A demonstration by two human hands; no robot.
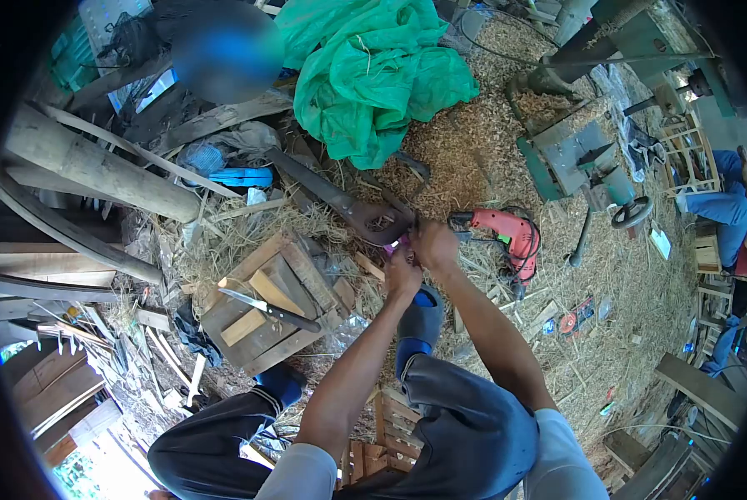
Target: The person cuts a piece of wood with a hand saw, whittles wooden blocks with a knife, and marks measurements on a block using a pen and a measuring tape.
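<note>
My left hand is closed, with a small purple thing showing at its fingertips; its kind is too small to tell. Right beside it my right hand is curled into a closed grip, and what it holds is hidden. Both hands are at the rounded end of a long dark piece with an opening in it, which lies slanting on the ground. A red power drill with a dark cord rests to the right of my right hand. To the left, a knife with a black handle lies on a wooden block.
A green plastic sheet is heaped ahead, by wood shavings. A green-grey machine with a handwheel stands at right. Another person sits at the far right. Poles and wood scraps fill the left.
</note>
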